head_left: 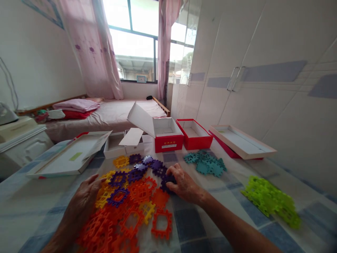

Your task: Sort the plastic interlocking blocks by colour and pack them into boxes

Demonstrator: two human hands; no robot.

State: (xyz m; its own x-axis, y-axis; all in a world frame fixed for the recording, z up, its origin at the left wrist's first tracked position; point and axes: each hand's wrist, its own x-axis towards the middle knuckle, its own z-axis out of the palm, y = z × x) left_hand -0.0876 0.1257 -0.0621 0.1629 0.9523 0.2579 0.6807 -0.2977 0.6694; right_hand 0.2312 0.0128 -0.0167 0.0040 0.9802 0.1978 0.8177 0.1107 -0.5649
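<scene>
Head view: at two o'clock of the orange, yellow and purple toothed plastic pile [138, 192], the right hand [179, 182] curls around a dark purple plastic piece [165, 183]. At nine o'clock the left hand [83, 196] is unfolded, fingers nearly straight, no grip visible; lime-green toothed plastic pieces [271, 201] lie at three.

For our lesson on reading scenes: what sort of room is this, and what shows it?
Probably a bedroom: a bed with folded pink bedding stands by a curtained window, and a tall white cupboard, likely a wardrobe, lines the right of the view.
</scene>
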